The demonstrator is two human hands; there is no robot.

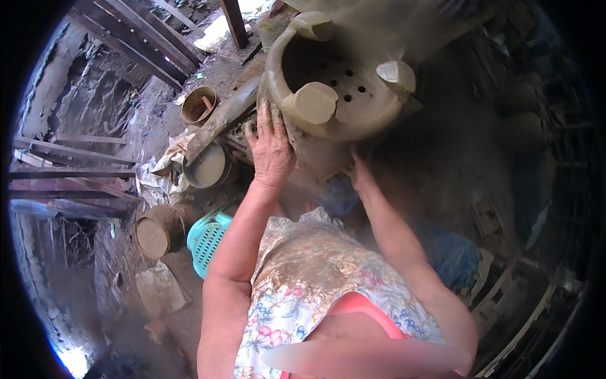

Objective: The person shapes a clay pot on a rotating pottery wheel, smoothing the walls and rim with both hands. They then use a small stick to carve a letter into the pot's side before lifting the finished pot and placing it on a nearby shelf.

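No text, number or sign can be read. Any lettering on the pale bag (149,181) at nine o'clock is indistinct.

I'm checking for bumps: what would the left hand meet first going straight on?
The left hand would likely meet the clay vessel first; depth is unclear, so they may already touch.

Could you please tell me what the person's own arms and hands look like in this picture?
The left arm and right arm are bare, without sleeves, below a mud-stained white floral top. The left hand is ungloved, its fingers smeared with grey-brown mud. The right hand looks ungloved too, its fingertips partly hidden. No watch shows.
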